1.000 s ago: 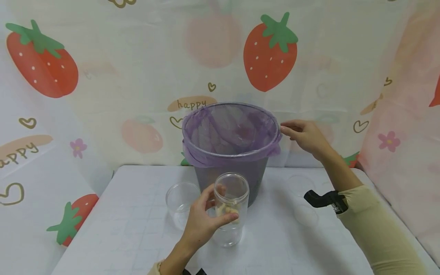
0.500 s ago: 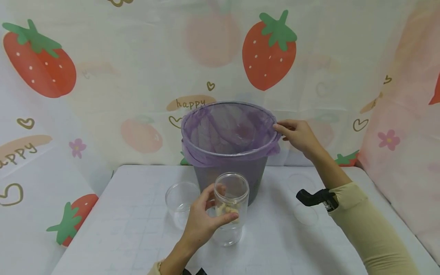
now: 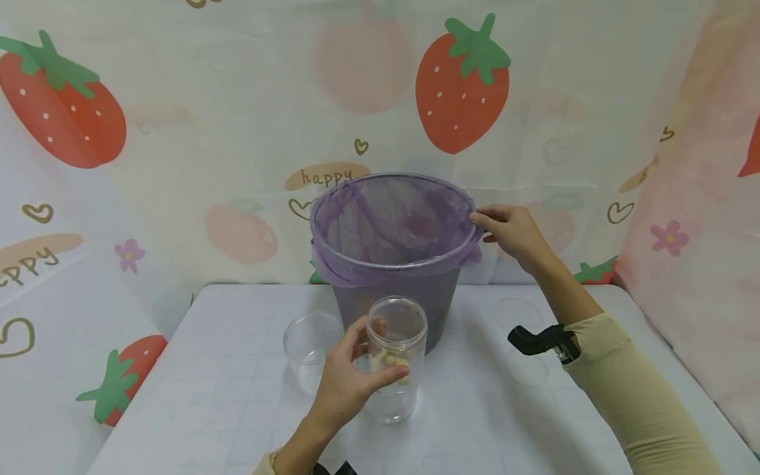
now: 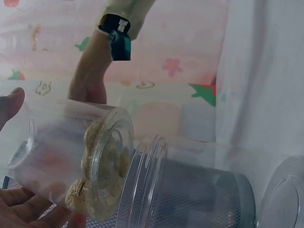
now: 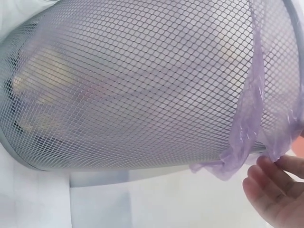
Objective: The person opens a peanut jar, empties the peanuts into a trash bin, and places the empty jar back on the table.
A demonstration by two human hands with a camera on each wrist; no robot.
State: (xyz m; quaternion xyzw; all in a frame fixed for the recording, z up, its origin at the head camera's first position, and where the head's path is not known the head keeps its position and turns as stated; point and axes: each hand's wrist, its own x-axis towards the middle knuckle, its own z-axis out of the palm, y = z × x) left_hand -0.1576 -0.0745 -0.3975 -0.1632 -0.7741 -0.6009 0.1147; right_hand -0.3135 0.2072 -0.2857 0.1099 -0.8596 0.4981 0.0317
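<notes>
My left hand (image 3: 344,379) grips a clear jar (image 3: 396,323) upright, fingers behind it and thumb across its front. Peanuts in their shells (image 4: 90,147) lie at its bottom. Below it on the table stands a second clear jar (image 4: 190,185); I cannot tell whether the two touch. Behind them is a mesh waste bin (image 3: 398,297) lined with a purple bag (image 3: 356,267) folded over the rim. At the bin's right side my right hand (image 3: 510,231) pinches the bag's edge between thumb and fingers (image 5: 273,175). Blurred yellowish contents (image 5: 42,76) show through the mesh.
Left of the held jar stands another clear jar (image 3: 311,349). Two flat, clear round lids (image 3: 527,368) lie on the white table (image 3: 463,429) at the right. A printed strawberry curtain (image 3: 249,99) hangs behind the table.
My right hand has moved left to the bin's rim and taken hold of the bag's edge. The left hand keeps its grip on the jar, and the view has shifted slightly.
</notes>
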